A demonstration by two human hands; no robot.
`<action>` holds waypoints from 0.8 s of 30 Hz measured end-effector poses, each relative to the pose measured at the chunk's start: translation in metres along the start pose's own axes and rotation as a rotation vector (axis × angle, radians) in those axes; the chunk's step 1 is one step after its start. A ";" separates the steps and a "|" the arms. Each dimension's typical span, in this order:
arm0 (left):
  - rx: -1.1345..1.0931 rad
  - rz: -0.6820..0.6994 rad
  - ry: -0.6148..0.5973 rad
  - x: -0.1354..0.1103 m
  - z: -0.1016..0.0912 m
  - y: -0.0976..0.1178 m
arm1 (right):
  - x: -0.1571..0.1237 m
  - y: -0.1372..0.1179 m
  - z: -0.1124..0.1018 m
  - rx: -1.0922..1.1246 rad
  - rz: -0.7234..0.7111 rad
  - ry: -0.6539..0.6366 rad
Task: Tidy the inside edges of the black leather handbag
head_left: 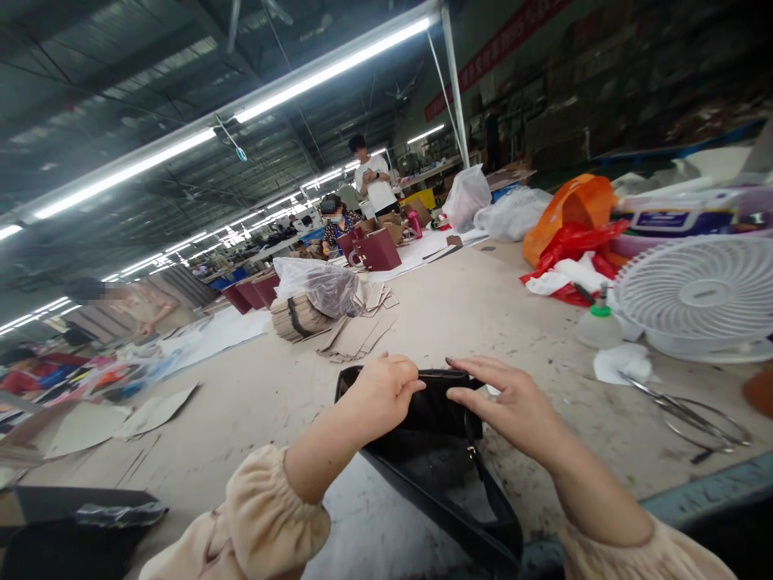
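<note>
A black handbag (440,491) with a strap and a small metal fitting stands open-topped on the worktable in front of me. My left hand (386,395) is closed on its far rim, thumb and fingers pinched together over the edge. At the right end of that rim, my right hand (507,403) holds the edge between thumb and fingers. Dark lining shows inside the bag. Part of the far rim is hidden behind my left hand.
Beyond the bag lie a bundle of cardboard pieces (299,318) and loose card sheets (353,337). Scissors (688,411), a spray bottle (597,322) and a white fan (704,294) are on the right. Maroon bags (378,251) stand farther back, near other people.
</note>
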State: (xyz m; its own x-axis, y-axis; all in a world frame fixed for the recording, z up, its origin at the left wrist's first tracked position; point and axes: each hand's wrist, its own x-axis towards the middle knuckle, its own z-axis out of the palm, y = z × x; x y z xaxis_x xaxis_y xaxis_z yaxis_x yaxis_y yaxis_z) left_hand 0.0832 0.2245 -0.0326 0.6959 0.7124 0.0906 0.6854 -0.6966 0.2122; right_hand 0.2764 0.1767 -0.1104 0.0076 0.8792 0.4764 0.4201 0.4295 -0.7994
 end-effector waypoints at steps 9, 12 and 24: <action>-0.072 0.042 0.015 -0.002 0.003 -0.004 | 0.002 -0.001 0.005 0.078 0.076 0.031; -0.081 0.046 0.021 -0.003 0.002 -0.003 | 0.003 -0.001 0.006 0.052 0.052 0.032; -0.053 0.028 0.046 -0.003 0.000 0.001 | 0.002 -0.012 0.009 -0.088 -0.135 0.076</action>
State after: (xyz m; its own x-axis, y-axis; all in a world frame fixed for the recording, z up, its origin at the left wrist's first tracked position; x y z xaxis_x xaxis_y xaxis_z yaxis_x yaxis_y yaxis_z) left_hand 0.0821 0.2219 -0.0327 0.7029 0.6970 0.1419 0.6530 -0.7114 0.2597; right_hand 0.2637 0.1755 -0.1031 0.0132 0.7953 0.6061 0.4996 0.5198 -0.6929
